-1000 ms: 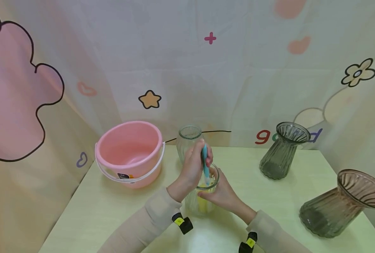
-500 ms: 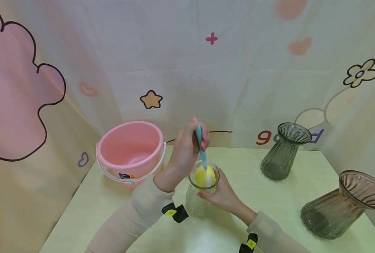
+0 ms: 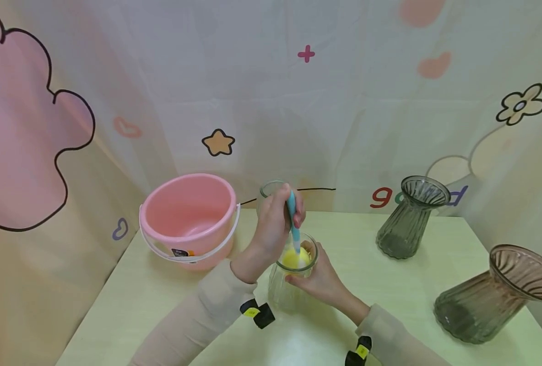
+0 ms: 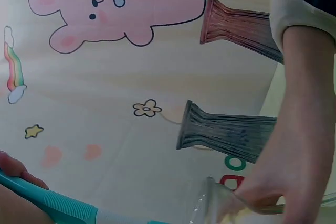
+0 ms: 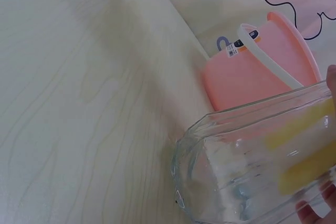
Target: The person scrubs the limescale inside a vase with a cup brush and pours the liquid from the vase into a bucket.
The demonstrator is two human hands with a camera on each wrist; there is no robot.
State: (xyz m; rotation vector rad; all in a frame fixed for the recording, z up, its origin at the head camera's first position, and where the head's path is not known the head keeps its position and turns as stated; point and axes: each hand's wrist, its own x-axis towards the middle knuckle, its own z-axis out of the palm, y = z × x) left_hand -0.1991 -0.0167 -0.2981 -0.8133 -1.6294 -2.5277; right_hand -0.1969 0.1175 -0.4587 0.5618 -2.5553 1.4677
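My left hand [image 3: 276,223] grips the teal handle [image 3: 292,213] of a bottle brush. Its yellow sponge head [image 3: 295,258] sits just inside the mouth of a clear ribbed glass vase [image 3: 285,291] that stands on the pale table [image 3: 170,315]. My right hand [image 3: 320,280] is wrapped round the vase's right side just below the rim. In the left wrist view the teal handle [image 4: 58,203] runs along the bottom left, toward the vase rim [image 4: 210,203]. Through the glass [image 5: 236,171], the right wrist view shows the yellow sponge [image 5: 304,150].
A pink bucket [image 3: 188,218] with a white handle stands at the back left, also in the right wrist view [image 5: 252,72]. A second clear vase [image 3: 267,192] stands behind my left hand. A grey vase [image 3: 410,216] and a brown vase [image 3: 495,295] stand on the right.
The brush was deep in the vase, then my left hand lifted it until the sponge reached the mouth. It has now dipped slightly back down. My right hand stays on the vase.
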